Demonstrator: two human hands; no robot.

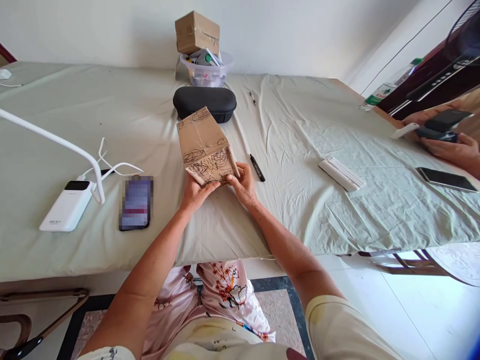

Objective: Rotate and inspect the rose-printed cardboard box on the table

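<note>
A small cardboard box (202, 137) with black pen scribbles on its faces is held over the near middle of the table, tilted. My left hand (195, 192) grips its lower left corner, thumb along the near edge. On the lower right corner, my right hand (243, 185) is closed with its thumb on the front face. The fingers under the box are hidden. Just right of my right hand lies a black marker (257, 167). Behind the box sits a black zippered case (204, 102), partly covered by it.
A white power bank (67, 207) with cables and a phone (135, 204) lie to the left. Behind stands a plastic basket (210, 75) carrying another carton (197, 32). Rightward are a white device (342, 174), a dark phone (447, 179), a bottle (390, 87) and another person's hands (450, 145).
</note>
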